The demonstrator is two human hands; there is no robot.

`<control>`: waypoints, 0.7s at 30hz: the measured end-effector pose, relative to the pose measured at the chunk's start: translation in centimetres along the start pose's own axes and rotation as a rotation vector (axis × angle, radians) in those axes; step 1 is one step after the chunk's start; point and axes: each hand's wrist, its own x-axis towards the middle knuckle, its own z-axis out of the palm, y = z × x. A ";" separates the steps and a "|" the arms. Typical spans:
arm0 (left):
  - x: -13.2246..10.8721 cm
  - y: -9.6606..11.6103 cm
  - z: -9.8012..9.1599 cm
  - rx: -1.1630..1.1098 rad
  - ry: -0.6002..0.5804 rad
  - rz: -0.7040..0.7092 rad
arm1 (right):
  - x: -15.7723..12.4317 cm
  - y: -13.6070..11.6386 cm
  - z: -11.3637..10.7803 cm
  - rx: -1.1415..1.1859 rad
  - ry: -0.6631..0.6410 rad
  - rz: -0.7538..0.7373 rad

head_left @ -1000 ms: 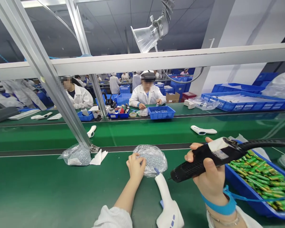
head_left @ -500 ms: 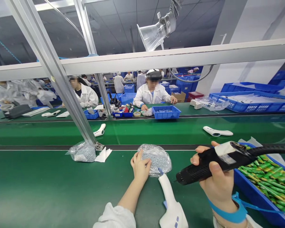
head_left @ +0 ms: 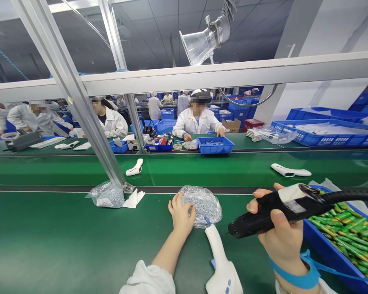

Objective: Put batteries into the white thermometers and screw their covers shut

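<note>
My left hand [head_left: 183, 214] rests at the left side of a clear plastic bag [head_left: 215, 204] of small metal screws [head_left: 200, 207]. Its fingers are bent inward over the screws, and whatever lies between the fingertips is too small to make out. In my right hand [head_left: 282, 237] is a black electric screwdriver [head_left: 251, 223], held nearly level with its tip pointing left and its cable running off to the right. Below the bag lies a white gun-shaped thermometer housing [head_left: 222, 265] with blue buttons, its handle end toward the bag. A blue band circles my right wrist.
A blue bin [head_left: 328, 253] of green-and-yellow batteries stands at the right. Another screw bag [head_left: 107, 196] and white paper [head_left: 134, 199] lie by the metal post [head_left: 88, 122]. White housings [head_left: 290, 170] sit on the green belt [head_left: 202, 169]. A co-worker [head_left: 198, 118] sits across.
The white housings on the belt have shifted right. My left fingers have moved slightly among the screws; my right hand and the screwdriver stay almost in place.
</note>
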 end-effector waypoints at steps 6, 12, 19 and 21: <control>-1.5 3.1 -1.5 -0.063 0.021 0.195 | -0.6 0.3 0.1 0.003 -0.007 -0.050; -2.5 4.3 -1.5 -0.127 -0.035 0.356 | -1.5 0.5 1.0 -0.014 -0.081 -0.084; -2.6 4.6 -1.5 -0.121 -0.094 0.372 | -2.3 1.3 1.9 -0.027 -0.135 -0.045; -2.6 4.6 -1.5 -0.115 -0.107 0.365 | -2.4 1.5 2.1 -0.025 -0.153 -0.041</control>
